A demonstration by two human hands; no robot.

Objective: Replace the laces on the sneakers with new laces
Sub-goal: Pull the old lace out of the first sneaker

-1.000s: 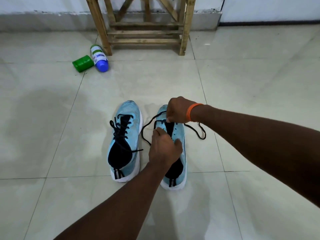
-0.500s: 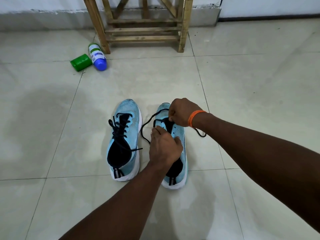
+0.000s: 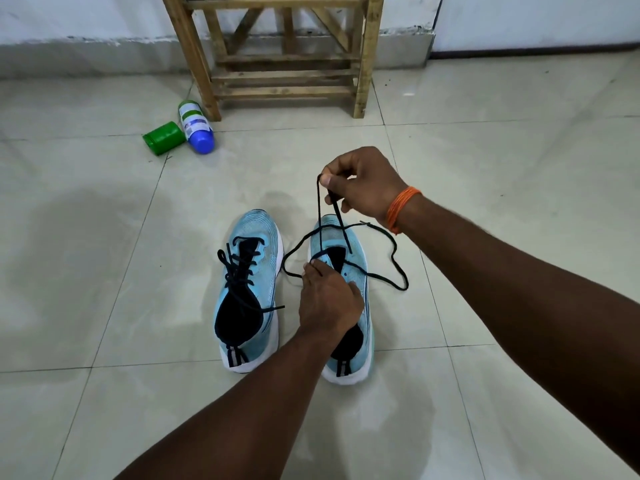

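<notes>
Pale glossy tile floor (image 3: 104, 237), white wall behind. Wooden stand (image 3: 367, 64) at the wall. Just left of its foot, a green container (image 3: 162, 137) on its side, touching a white-and-blue bottle (image 3: 195, 128), also lying down.

Two light-blue sneakers side by side mid-floor, toes toward the wall, heels toward the camera, close but apart. Left sneaker (image 3: 254, 233) laced in dark cord (image 3: 239, 271), ends loose over its opening.

Right sneaker (image 3: 356, 251) mostly unlaced. Black lace (image 3: 319, 216) threaded near the toe end of the tongue, looping out onto the floor on both sides.

Right grip (image 3: 363, 185) raised above the toe of the right sneaker, thumb and fingers closed in a pinch on the black lace, two strands hanging down to the shoe. Orange band (image 3: 403, 207) at that wrist.

Left grip (image 3: 329, 299) down on the middle of the right sneaker, thumb along one side of the tongue, fingers curled over the other, holding it.
</notes>
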